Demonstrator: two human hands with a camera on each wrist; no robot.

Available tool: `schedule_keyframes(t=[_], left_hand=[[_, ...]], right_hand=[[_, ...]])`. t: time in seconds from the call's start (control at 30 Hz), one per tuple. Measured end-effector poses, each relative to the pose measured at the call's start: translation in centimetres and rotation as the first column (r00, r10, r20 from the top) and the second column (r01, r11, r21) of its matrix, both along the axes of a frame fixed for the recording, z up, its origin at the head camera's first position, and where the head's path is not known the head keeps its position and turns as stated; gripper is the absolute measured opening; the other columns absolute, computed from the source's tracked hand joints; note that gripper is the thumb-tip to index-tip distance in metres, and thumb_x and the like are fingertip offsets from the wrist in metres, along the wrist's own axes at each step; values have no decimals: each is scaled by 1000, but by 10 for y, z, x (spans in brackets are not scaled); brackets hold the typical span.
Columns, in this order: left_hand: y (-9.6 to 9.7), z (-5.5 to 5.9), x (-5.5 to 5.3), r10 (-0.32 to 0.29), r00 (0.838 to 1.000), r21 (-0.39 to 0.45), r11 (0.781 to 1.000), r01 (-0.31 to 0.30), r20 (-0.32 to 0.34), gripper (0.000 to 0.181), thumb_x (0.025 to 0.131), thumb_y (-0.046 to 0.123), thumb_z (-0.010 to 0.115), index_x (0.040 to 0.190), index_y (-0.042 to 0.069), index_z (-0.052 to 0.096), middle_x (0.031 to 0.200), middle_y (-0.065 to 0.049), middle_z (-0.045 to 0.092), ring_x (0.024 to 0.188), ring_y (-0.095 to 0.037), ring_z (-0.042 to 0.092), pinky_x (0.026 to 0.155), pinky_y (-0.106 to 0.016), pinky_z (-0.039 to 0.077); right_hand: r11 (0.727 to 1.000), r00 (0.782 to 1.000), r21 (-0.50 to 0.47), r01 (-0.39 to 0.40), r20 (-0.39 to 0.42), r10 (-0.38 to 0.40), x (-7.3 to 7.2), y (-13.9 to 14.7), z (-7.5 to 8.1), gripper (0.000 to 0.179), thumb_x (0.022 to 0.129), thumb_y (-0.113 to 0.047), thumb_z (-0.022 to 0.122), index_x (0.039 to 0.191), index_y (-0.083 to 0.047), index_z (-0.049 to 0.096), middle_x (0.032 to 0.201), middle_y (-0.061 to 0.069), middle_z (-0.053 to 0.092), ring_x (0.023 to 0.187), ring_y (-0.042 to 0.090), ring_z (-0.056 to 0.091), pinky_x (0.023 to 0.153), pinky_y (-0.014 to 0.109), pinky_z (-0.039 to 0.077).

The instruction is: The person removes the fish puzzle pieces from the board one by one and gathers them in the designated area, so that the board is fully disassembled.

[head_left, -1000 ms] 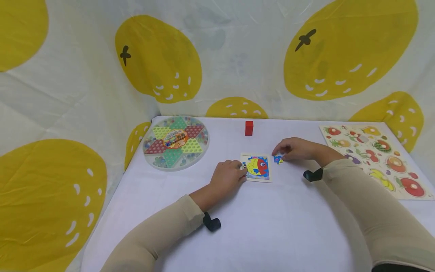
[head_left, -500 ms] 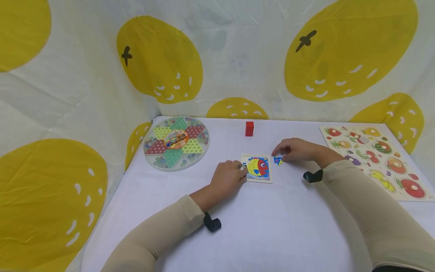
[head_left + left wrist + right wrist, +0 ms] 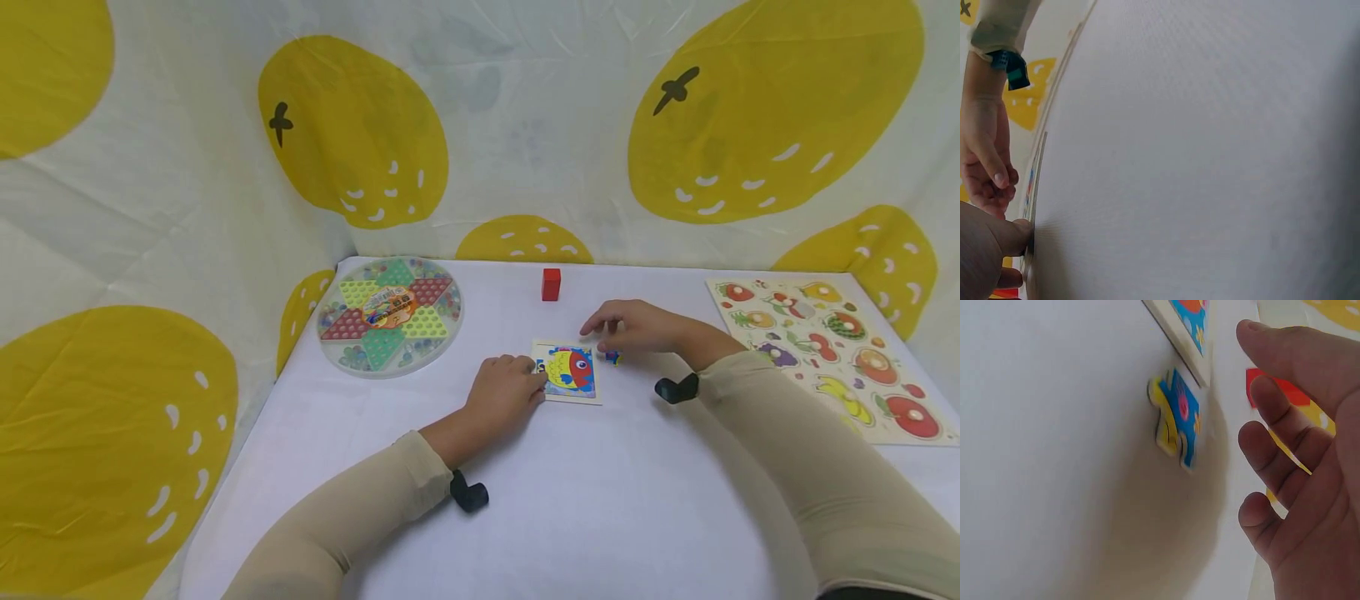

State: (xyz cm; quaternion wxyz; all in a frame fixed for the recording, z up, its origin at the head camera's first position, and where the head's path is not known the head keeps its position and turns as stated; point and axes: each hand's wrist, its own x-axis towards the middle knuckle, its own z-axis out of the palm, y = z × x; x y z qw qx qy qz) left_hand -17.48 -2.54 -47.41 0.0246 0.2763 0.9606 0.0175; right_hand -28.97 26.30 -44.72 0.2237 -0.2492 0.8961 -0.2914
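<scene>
A small square fish puzzle (image 3: 570,371) in a pale wooden frame lies on the white table. My left hand (image 3: 504,396) holds its left side; in the left wrist view the thumb (image 3: 1013,237) is against the frame's edge. One loose jigsaw piece (image 3: 1175,419), blue and yellow with a pink flower, lies on the table just right of the frame. My right hand (image 3: 637,327) hovers above and beyond that piece, fingers loosely bent and apart, with nothing in them. In the head view it partly hides the piece.
A red block (image 3: 551,284) stands behind the puzzle. A round Chinese checkers board (image 3: 390,315) with marbles lies at the back left. On the right is a wooden fruit puzzle board (image 3: 817,337), partly behind the right forearm. A fruit-patterned cloth (image 3: 525,125) hangs behind the table.
My right hand has come off the loose piece, moving a little left toward the frame with its fingers spread wider. The left hand and the fish puzzle stay in place.
</scene>
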Motion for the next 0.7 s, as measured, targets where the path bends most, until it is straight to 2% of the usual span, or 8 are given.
schedule_keyframes(t=[0.23,0.47,0.7], left_hand=[[0,-3,-1,-3,1000,-31,1000,2,-14,45,104,45,70,147,33,68,141,2,65,128,-20,58,106,-45,48],[0,-6,0,-14,999,-20,1000,13,-38,45,104,46,69,147,33,68,141,1,66,128,-21,59,105,-44,49],[1,-8,1,-47,996,21,999,49,-75,42,105,39,70,146,33,69,137,2,67,125,-20,59,103,-44,49]], right_hand=[[999,999,-4,-45,8,45,-1,-22,-9,35,95,-19,84,129,-23,78,122,0,67,112,26,60,81,33,60],[995,996,60,-84,-7,84,2,-34,-12,36,94,-17,85,127,-31,78,123,-5,67,114,22,58,94,36,54],[993,994,53,-102,-21,103,5,-38,-9,37,94,-16,84,130,-25,77,122,-3,67,110,22,58,94,37,54]])
